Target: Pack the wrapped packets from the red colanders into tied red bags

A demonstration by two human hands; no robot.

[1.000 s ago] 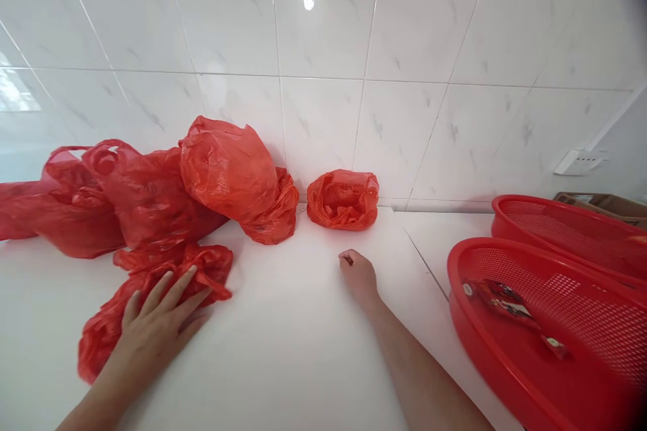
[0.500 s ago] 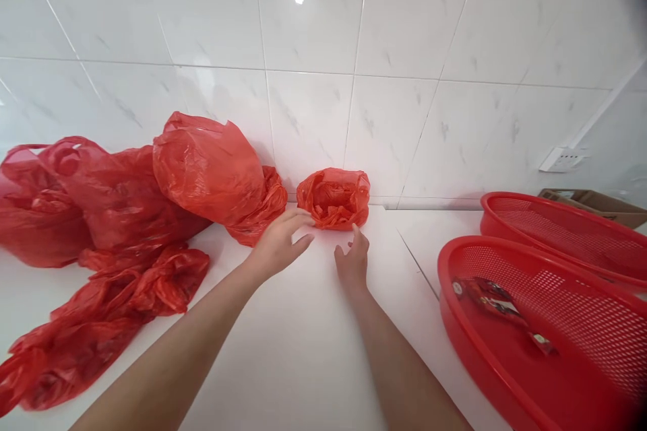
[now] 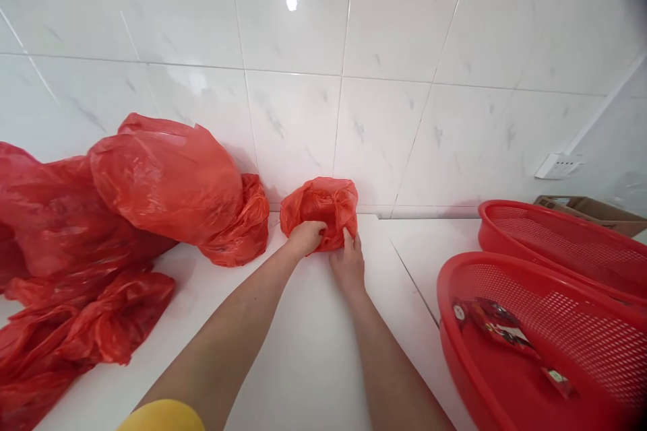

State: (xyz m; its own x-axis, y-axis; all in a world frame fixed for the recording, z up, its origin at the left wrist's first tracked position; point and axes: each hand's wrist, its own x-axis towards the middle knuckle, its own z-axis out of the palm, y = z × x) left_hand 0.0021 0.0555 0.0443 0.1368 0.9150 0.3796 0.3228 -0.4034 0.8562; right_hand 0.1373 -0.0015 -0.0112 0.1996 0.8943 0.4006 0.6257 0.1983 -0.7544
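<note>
A small red plastic bag (image 3: pixel 323 199) stands open-mouthed on the white table (image 3: pixel 298 343), close to the tiled wall. Over its near left rim, my left hand (image 3: pixel 306 237) is closed on the bag's edge, fingertips curled inward. My right hand (image 3: pixel 350 261) touches the near right side, its fingers closed on the plastic. Left of it, a large filled red bag (image 3: pixel 172 182) leans over a crumpled lower part. What lies inside the small bag is not visible.
More red bags (image 3: pixel 65 215) crowd the left side. At the right stand a red basket (image 3: pixel 455 343) holding a few small dark red packets (image 3: pixel 500 330), another red basket (image 3: pixel 488 236) behind it, and a cardboard box (image 3: pixel 591 209). A socket (image 3: pixel 559 166) is on the wall.
Both hands have moved forward onto the small bag and taken hold of its rim. The view has shifted slightly, and a yellow sleeve now shows at the bottom.
</note>
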